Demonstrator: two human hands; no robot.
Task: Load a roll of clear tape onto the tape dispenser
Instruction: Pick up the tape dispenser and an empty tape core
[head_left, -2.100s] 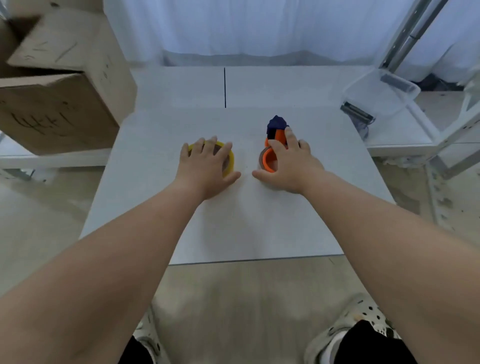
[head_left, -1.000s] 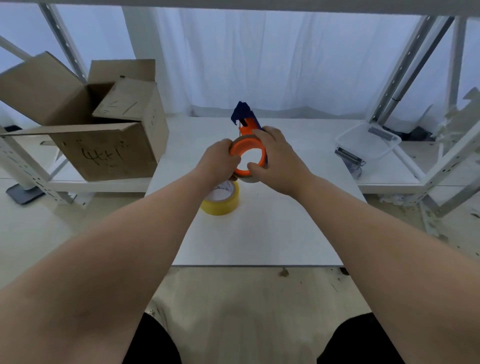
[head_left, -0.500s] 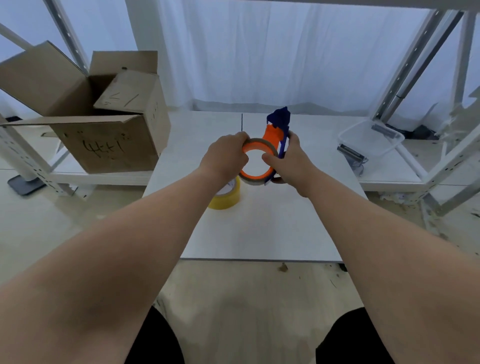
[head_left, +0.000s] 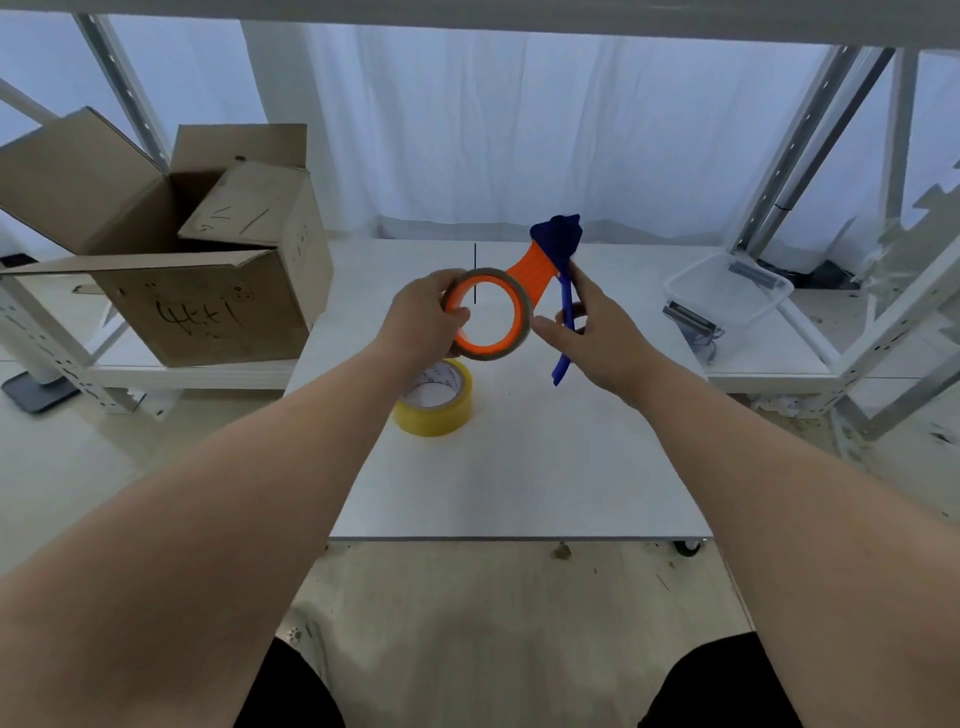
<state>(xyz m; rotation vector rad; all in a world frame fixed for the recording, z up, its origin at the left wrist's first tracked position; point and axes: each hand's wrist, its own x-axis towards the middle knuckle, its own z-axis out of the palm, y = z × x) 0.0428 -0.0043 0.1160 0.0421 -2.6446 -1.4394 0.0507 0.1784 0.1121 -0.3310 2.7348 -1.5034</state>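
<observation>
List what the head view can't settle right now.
Head view:
- Material of the brown ring on the dispenser hub, empty core or thin clear tape: too fine; the left hand covers its left side.
- Blade: lost in the blurred blue head.
- Middle of the handle: behind the right hand.
- Upper left rim of the yellow roll: behind the left wrist.
- The dark items by the clear bin: too small.

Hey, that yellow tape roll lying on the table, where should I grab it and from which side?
From above: the yellow tape roll lies flat on the table, core hole facing up. Probably pinch its wall on the open right side, thumb inside the hole.
</observation>
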